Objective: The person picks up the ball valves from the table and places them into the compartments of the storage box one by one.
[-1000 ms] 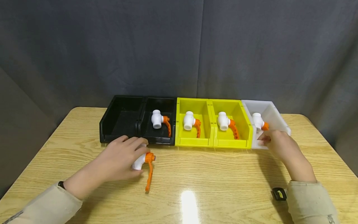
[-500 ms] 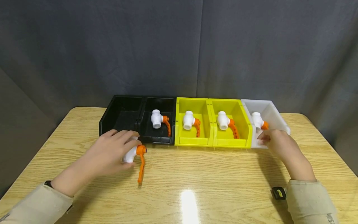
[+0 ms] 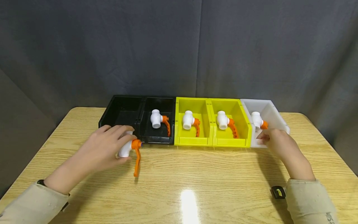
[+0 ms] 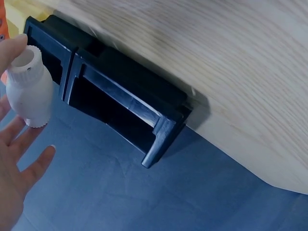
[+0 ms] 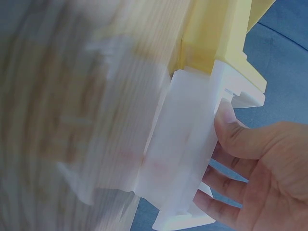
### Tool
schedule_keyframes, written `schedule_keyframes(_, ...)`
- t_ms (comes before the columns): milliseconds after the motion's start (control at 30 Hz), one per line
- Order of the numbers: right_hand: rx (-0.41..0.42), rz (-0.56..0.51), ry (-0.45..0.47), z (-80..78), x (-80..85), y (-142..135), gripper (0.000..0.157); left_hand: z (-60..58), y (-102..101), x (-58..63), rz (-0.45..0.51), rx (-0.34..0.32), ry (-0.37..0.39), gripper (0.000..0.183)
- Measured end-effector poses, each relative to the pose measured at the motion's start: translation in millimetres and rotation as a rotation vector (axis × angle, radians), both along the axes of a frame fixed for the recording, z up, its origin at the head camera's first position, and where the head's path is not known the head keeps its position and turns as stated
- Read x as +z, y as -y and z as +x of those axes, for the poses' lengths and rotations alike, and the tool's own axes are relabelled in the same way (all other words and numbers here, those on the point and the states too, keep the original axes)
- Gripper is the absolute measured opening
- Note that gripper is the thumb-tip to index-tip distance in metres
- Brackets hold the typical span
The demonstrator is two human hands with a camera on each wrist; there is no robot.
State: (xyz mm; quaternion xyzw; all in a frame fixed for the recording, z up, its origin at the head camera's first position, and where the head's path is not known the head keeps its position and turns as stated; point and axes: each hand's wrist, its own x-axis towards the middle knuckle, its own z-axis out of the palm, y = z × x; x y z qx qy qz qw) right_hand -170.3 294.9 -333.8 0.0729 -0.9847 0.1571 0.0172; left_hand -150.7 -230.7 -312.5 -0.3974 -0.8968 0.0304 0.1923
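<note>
My left hand [image 3: 109, 147] grips a white ball valve [image 3: 125, 149] with an orange lever handle [image 3: 137, 158], held in front of the left black bin [image 3: 123, 112]. In the left wrist view, the white valve body [image 4: 30, 91] shows beside the thumb, and the bin's opening lies beyond it. At the far right, my right hand [image 3: 279, 143] rests on the front of the white bin [image 3: 275, 116]. Seen from the right wrist, the thumb [image 5: 228, 118] lies at its rim while the other fingertips are hidden behind it. Another valve [image 3: 256, 119] lies inside that bin.
Side by side stand the second black bin [image 3: 156, 140] and two yellow bins [image 3: 193, 142], each with a white and orange valve. A small black item [image 3: 278, 192] shows beside the right sleeve. A grey curtain [image 3: 179, 46] hangs behind the wooden table [image 3: 218, 174].
My left hand has carried the valve left and away from me, towards the left black bin. The right hand has stayed at the white bin.
</note>
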Motion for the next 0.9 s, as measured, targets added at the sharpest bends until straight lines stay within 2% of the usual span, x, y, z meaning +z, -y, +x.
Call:
schedule_keyframes(300,-0.006,-0.007,0.008,-0.7,-0.3,0,0.007,-8.2,9,9.0,0.032,-0.013,-0.072,0.062)
schedule_keyframes(500,-0.011,-0.006,0.019,-1.0,-0.5,-2,0.007,-15.7,14,10.8,0.038,-0.002,-0.105,0.062)
schedule_keyframes(900,-0.011,-0.004,0.015,-0.2,-0.1,0,0.009,-29.0,21,12.3,0.044,0.059,-0.08,0.06)
